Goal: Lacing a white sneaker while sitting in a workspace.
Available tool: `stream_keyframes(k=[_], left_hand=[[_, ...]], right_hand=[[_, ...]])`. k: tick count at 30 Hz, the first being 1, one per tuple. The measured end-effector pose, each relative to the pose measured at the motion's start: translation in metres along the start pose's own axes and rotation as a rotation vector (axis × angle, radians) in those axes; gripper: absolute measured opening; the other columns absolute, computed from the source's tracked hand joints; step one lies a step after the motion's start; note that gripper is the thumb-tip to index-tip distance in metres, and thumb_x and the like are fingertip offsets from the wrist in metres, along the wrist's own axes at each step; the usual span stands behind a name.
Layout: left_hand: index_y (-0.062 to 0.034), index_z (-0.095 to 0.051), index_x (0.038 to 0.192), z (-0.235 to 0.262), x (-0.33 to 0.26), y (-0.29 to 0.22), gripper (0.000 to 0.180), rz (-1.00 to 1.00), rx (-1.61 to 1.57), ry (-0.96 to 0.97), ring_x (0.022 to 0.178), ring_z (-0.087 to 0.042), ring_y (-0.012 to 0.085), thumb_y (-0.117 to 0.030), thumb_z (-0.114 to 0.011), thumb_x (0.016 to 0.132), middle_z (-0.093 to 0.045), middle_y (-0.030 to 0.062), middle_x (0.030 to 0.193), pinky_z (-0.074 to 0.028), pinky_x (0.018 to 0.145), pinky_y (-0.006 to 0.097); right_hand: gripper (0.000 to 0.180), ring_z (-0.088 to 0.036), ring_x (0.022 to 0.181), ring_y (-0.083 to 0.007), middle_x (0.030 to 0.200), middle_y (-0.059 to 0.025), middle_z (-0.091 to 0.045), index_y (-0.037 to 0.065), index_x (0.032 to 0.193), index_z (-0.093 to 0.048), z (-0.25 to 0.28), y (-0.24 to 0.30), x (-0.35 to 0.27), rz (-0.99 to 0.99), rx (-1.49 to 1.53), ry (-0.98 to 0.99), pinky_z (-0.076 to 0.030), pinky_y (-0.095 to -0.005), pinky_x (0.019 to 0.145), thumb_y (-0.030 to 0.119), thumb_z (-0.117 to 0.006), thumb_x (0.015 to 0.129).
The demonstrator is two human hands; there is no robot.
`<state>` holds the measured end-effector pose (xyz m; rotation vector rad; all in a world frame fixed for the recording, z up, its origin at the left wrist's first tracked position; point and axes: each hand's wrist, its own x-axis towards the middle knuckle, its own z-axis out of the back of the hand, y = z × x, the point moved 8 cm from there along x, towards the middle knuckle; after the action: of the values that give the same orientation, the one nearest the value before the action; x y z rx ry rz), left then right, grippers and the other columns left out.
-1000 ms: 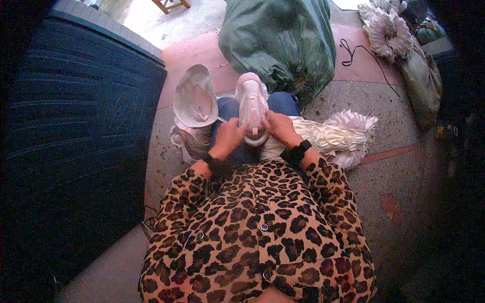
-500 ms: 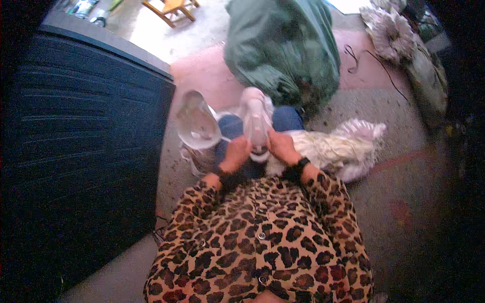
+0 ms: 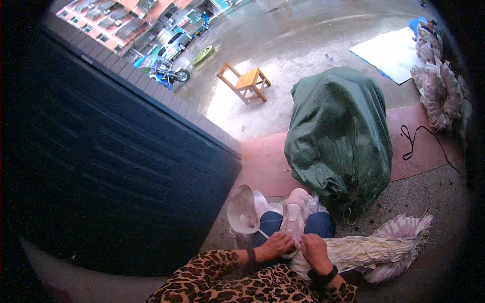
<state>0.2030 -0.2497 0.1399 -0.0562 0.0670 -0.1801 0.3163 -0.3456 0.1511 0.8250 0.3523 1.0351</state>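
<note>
Between my jeans-covered knees stands a long pinkish-white object (image 3: 293,217), rounded at its far end, with what looks like clear plastic around it; its kind is not clear. My left hand (image 3: 277,246) closes on its near end from the left. Opposite it, my right hand (image 3: 314,251) is curled with the fingers pinched at the same end. The fingertips nearly meet there and partly hide what they grip. By my left knee (image 3: 271,222) is a white bowl-shaped scoop (image 3: 240,208), its thin handle reaching toward my left hand. Right of my right hand lies a bundle of cream strands (image 3: 364,250).
A dark panelled door (image 3: 121,166) fills the left side. Ahead sits a large green sack (image 3: 341,136); a wooden chair (image 3: 247,81) is beyond it. A black cord (image 3: 411,141) lies on the right floor, near pale bundles (image 3: 437,96). A white sheet (image 3: 386,53) lies outside.
The view has tipped upward, so my hands appear lower and more of the yard shows. Both hands remain at the object's near end, my right now more tightly curled.
</note>
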Motion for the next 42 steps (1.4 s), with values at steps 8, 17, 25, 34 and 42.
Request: stream_keyframes(k=[8, 17, 25, 34, 42], left_hand=[[-0.0063, -0.050, 0.119, -0.025, 0.030, 0.003, 0.036, -0.053, -0.021, 0.035, 0.113, -0.050, 0.0287, -0.015, -0.054, 0.085, -0.052, 0.0162, 0.123, -0.037, 0.092, 0.042], [-0.0060, -0.050, 0.119, -0.030, 0.026, 0.009, 0.038, 0.002, -0.120, -0.054, 0.115, -0.050, 0.0290, -0.017, -0.057, 0.084, -0.053, 0.0134, 0.121, -0.037, 0.097, 0.043], [-0.0087, -0.054, 0.121, -0.015, 0.018, -0.003, 0.041, -0.066, -0.139, -0.008, 0.118, -0.050, 0.0268, -0.016, -0.058, 0.080, -0.054, 0.0094, 0.121, -0.037, 0.097, 0.043], [-0.0111, -0.056, 0.119, -0.014, 0.017, 0.001, 0.037, -0.046, -0.134, 0.002, 0.116, -0.052, 0.0259, -0.016, -0.058, 0.082, -0.055, 0.0082, 0.119, -0.039, 0.096, 0.042], [-0.0098, -0.056, 0.118, -0.006, 0.023, 0.002, 0.037, -0.073, -0.181, -0.018, 0.114, -0.054, 0.0277, -0.019, -0.063, 0.083, -0.056, 0.0096, 0.117, -0.040, 0.094, 0.042]], right_hand=[[0.014, -0.053, 0.088, -0.0278, 0.084, -0.0061, -0.057, 0.012, 0.085, -0.068, 0.052, -0.042, -0.013, 0.021, -0.107, 0.048, -0.042, -0.0424, 0.074, 0.020, -0.073, 0.074], [0.012, -0.054, 0.085, -0.0277, 0.082, -0.0080, -0.057, 0.013, 0.079, -0.070, 0.028, -0.046, 0.000, 0.160, -0.156, 0.187, -0.039, -0.0420, 0.070, 0.025, -0.071, 0.077], [0.008, -0.054, 0.088, -0.0307, 0.085, -0.0108, -0.057, 0.010, 0.079, -0.065, 0.022, -0.043, -0.004, 0.158, -0.151, 0.215, -0.040, -0.0453, 0.072, 0.017, -0.064, 0.076], [0.013, -0.054, 0.086, -0.0296, 0.084, -0.0108, -0.056, 0.010, 0.088, -0.063, 0.029, -0.032, 0.001, 0.189, -0.181, 0.193, -0.040, -0.0434, 0.073, 0.012, -0.058, 0.076], [0.020, -0.055, 0.084, -0.0284, 0.083, -0.0081, -0.058, 0.010, 0.095, -0.064, 0.032, -0.031, 0.004, 0.245, -0.151, 0.216, -0.041, -0.0414, 0.072, 0.008, -0.064, 0.075]])
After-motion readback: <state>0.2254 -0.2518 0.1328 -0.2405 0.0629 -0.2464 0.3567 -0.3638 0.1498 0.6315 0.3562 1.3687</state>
